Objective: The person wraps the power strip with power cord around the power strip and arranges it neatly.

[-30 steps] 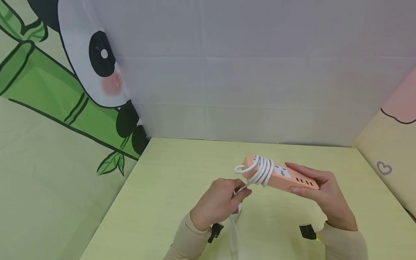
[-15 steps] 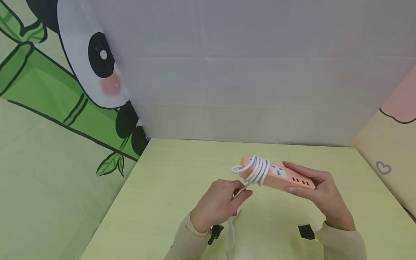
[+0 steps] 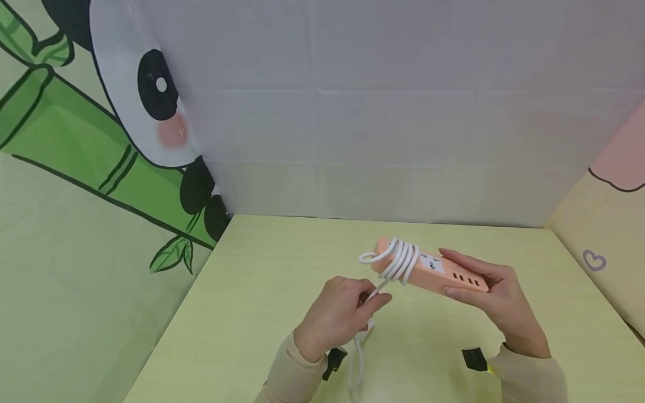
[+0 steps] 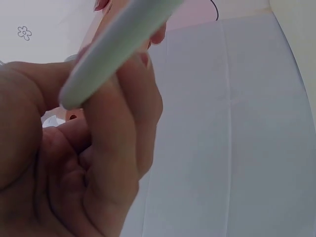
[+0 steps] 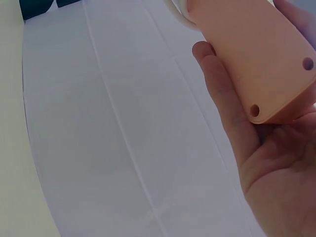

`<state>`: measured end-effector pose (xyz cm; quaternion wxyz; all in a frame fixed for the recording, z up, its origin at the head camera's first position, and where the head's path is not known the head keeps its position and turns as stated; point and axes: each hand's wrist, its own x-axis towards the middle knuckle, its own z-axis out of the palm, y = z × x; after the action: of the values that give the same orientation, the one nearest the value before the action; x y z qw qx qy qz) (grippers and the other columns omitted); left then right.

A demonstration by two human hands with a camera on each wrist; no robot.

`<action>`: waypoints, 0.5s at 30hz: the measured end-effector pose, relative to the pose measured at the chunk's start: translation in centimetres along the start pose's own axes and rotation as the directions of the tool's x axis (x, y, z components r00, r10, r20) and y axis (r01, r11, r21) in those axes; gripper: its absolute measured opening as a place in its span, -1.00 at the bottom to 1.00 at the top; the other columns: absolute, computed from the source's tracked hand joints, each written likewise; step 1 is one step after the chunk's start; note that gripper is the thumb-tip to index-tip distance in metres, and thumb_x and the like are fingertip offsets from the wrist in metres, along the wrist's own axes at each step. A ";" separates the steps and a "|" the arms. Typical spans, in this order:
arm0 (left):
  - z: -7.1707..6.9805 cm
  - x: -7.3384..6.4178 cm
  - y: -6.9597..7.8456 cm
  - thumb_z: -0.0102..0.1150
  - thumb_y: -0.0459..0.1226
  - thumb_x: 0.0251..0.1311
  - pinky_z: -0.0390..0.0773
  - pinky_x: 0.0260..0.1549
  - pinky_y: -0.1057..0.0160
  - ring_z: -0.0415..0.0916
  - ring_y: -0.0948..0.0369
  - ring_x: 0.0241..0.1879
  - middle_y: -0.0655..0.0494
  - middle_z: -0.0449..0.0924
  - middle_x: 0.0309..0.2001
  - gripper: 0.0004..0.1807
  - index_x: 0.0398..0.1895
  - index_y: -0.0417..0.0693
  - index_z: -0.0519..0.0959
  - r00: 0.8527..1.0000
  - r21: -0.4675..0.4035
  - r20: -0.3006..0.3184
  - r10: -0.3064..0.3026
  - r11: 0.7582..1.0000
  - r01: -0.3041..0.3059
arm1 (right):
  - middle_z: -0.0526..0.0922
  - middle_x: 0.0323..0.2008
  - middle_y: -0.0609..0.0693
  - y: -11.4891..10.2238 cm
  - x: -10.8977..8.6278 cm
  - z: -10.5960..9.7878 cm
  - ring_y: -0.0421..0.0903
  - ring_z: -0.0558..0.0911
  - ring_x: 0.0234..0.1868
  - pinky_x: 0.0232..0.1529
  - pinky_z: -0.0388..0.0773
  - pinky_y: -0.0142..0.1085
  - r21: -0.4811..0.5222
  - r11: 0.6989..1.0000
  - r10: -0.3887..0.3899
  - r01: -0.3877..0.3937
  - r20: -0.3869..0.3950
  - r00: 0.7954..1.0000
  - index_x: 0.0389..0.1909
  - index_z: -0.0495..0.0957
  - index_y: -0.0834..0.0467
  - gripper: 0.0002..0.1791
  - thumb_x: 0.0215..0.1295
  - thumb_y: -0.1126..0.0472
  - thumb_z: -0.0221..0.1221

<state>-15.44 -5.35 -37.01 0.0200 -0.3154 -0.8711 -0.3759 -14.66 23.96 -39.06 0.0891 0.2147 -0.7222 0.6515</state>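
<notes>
An orange power strip [image 3: 428, 274] is held above the table, with white cord [image 3: 400, 262] wound several times round its left part. My right hand [image 3: 496, 291] grips the strip's right end, thumb on the near side and fingers on the far side. In the right wrist view, the strip's plain underside [image 5: 252, 54] with two screw holes faces the camera. My left hand [image 3: 340, 313] pinches the cord just below the coils. From under that hand hang a white plug-like piece [image 3: 367, 330] and a loop of cord. Curled fingers [image 4: 111, 148] hold the cord in the left wrist view.
A pale yellow table [image 3: 282, 252] lies beneath both hands. Behind it stands a plain grey-white backdrop [image 3: 383, 123]. A panda and bamboo print covers the left side panel [image 3: 75, 235], and a cream and pink panel [image 3: 610, 240] stands at right.
The power strip and right hand have shifted slightly left, and the strip's coiled end has risen a little. The hanging cord has swung slightly. The left hand keeps its hold on the cord.
</notes>
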 end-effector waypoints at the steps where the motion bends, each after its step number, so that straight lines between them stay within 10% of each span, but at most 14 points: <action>1: 0.0 0.0 0.0 0.19 -0.08 0.41 0.32 -0.65 0.49 0.36 0.61 -0.77 0.35 0.42 -0.80 -0.55 -0.69 0.05 0.47 1.000 0.005 -0.004 0.006 1.000 -0.006 | 0.71 0.11 -0.16 0.0 0.0 0.0 -0.26 0.62 -0.07 -0.21 0.63 -0.45 0.004 1.000 -0.010 0.010 0.005 1.000 0.35 0.37 0.44 -0.34 0.17 0.65 0.22; 15: -0.2 -0.1 0.1 0.20 -0.04 0.41 0.31 -0.68 0.47 0.38 0.58 -0.74 0.34 0.42 -0.77 -0.54 -0.68 0.05 0.46 1.000 -0.004 0.024 0.009 1.000 -0.009 | 0.70 0.15 -0.09 0.3 0.2 0.2 -0.25 0.64 -0.06 -0.20 0.64 -0.46 0.022 0.998 -0.066 0.066 0.003 0.998 0.33 0.39 0.45 -0.34 0.15 0.68 0.23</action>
<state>-15.34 -5.45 -36.86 0.0105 -0.3239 -0.8691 -0.3737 -14.92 23.79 -39.29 0.1067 0.2406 -0.7076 0.6558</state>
